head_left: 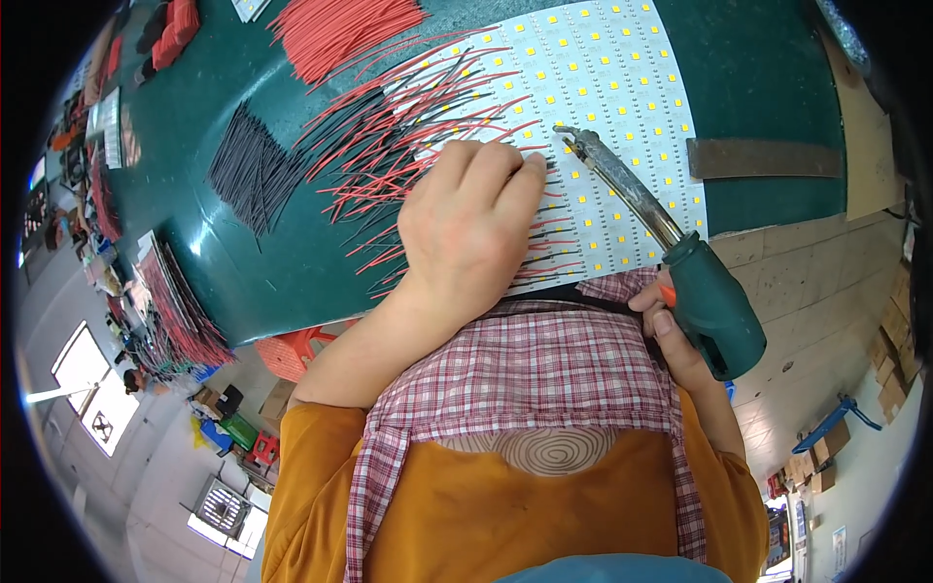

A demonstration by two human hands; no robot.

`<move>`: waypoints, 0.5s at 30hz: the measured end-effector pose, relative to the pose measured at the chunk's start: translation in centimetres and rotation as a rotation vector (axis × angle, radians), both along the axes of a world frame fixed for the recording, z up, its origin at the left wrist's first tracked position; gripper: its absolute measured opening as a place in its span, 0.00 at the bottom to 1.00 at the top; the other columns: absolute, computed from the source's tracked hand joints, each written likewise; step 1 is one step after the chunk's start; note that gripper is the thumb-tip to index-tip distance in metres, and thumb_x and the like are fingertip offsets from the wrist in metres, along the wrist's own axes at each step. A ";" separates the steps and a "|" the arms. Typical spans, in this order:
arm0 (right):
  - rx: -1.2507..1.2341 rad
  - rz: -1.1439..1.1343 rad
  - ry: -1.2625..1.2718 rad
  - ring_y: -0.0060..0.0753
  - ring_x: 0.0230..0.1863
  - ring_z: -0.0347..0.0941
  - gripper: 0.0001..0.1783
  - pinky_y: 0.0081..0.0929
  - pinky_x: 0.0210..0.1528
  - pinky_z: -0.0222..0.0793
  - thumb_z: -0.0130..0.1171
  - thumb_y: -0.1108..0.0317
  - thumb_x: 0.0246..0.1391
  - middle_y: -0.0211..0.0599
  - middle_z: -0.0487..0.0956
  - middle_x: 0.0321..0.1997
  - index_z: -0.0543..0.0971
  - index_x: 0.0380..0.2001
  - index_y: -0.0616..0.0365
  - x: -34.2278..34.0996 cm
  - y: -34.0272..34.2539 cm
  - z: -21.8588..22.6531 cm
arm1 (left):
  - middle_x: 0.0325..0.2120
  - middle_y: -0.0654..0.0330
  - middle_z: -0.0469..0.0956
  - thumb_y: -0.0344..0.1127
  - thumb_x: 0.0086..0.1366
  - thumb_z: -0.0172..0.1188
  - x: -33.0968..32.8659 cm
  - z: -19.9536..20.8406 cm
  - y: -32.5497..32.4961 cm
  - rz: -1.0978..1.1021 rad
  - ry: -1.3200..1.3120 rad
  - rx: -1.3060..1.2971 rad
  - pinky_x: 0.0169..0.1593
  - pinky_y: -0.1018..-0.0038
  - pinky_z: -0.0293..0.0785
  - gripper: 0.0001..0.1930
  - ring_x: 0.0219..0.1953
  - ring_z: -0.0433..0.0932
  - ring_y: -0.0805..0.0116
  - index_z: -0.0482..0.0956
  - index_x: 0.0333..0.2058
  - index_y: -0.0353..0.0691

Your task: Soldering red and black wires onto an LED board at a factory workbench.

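A white LED board point(622, 117) dotted with small yellow chips lies on the green tabletop. Thin red and black wires point(364, 146) run out from its left part, many with their ends at the board. My left hand point(471, 219) rests over these wires, its fingers pinched together on a wire at the board; the fingertips partly hide it. In my right hand point(671, 325) is a soldering gun point(714, 301) with a green handle and an orange trigger. Its dark metal tip reaches over the board, just beyond my left fingertips. Whether the tip touches the board I cannot tell.
A pile of red wires point(340, 34) lies at the back, and a bundle of black wires point(251, 165) to the left. A flat brown strip point(763, 160) sits right of the board. More wired boards point(180, 301) hang at the table's left edge, near an orange stool point(287, 352).
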State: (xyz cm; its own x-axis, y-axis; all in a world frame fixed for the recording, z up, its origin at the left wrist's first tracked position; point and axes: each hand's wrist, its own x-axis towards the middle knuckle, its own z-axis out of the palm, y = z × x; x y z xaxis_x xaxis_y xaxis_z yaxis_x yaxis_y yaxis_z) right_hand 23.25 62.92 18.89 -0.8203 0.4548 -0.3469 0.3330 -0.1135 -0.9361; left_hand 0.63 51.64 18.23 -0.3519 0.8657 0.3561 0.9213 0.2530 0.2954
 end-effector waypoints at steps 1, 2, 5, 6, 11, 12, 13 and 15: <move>0.017 -0.017 0.012 0.16 0.26 0.64 0.14 0.18 0.31 0.64 0.53 0.61 0.59 0.28 0.71 0.25 0.74 0.40 0.63 -0.1 -0.2 0.0 | 0.23 0.63 0.74 0.22 0.46 0.64 -0.2 0.3 -0.1 0.010 -0.117 0.040 0.27 0.73 0.70 0.11 0.26 0.73 0.65 0.81 0.32 0.39; 0.033 -0.034 0.024 0.16 0.26 0.64 0.14 0.18 0.30 0.63 0.53 0.62 0.59 0.27 0.69 0.24 0.75 0.39 0.63 -0.2 -0.3 0.0 | 0.23 0.63 0.74 0.22 0.46 0.64 -0.5 0.2 -0.2 0.008 -0.120 0.041 0.27 0.73 0.70 0.11 0.26 0.73 0.65 0.81 0.32 0.39; -0.015 0.050 -0.044 0.15 0.26 0.63 0.13 0.18 0.30 0.63 0.54 0.63 0.58 0.27 0.70 0.25 0.75 0.39 0.62 0.0 0.5 0.1 | 0.23 0.63 0.73 0.26 0.44 0.60 -1.5 0.1 0.1 0.051 -0.056 0.077 0.29 0.72 0.71 0.11 0.28 0.73 0.65 0.80 0.30 0.41; -0.018 0.053 -0.046 0.15 0.26 0.63 0.13 0.18 0.30 0.63 0.54 0.63 0.58 0.27 0.70 0.25 0.75 0.39 0.62 0.1 0.5 0.1 | 0.23 0.63 0.73 0.26 0.44 0.60 -1.5 -0.1 0.2 0.054 -0.058 0.074 0.29 0.72 0.71 0.11 0.28 0.73 0.65 0.80 0.30 0.41; 0.061 0.049 -0.010 0.29 0.35 0.77 0.08 0.24 0.39 0.73 0.56 0.77 0.52 0.36 0.81 0.35 0.78 0.37 0.61 0.4 0.4 -0.2 | 0.22 0.66 0.73 0.26 0.43 0.60 -1.5 -0.7 0.7 0.049 -0.010 0.071 0.28 0.74 0.71 0.12 0.28 0.74 0.68 0.81 0.30 0.41; 0.061 0.048 -0.012 0.29 0.35 0.77 0.08 0.24 0.39 0.73 0.56 0.77 0.52 0.36 0.81 0.35 0.78 0.37 0.61 0.5 0.3 -0.2 | 0.22 0.66 0.73 0.26 0.43 0.60 -1.5 -0.7 0.7 0.048 -0.011 0.071 0.28 0.74 0.71 0.12 0.28 0.74 0.68 0.81 0.30 0.41; 0.076 0.031 -0.004 0.29 0.36 0.78 0.08 0.23 0.39 0.74 0.56 0.77 0.51 0.37 0.81 0.35 0.78 0.36 0.61 0.4 0.2 -0.2 | 0.23 0.66 0.73 0.26 0.43 0.60 -1.5 -0.8 0.7 0.039 0.005 0.073 0.28 0.75 0.71 0.12 0.29 0.75 0.68 0.81 0.30 0.41; 0.092 0.014 0.003 0.29 0.36 0.79 0.08 0.23 0.39 0.74 0.57 0.78 0.50 0.38 0.82 0.35 0.78 0.36 0.61 0.1 0.0 -0.2 | 0.23 0.66 0.73 0.26 0.43 0.60 -1.5 -0.8 0.7 0.030 0.020 0.074 0.27 0.76 0.71 0.12 0.29 0.75 0.69 0.81 0.30 0.41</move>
State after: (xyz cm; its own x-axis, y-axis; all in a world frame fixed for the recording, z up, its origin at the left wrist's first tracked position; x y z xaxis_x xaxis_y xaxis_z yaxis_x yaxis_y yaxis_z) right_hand 23.35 62.91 18.68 -0.8279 0.4727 -0.3019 0.3313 -0.0222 -0.9433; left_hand -0.89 52.35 17.46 -0.3691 0.8259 0.4263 0.9196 0.2583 0.2959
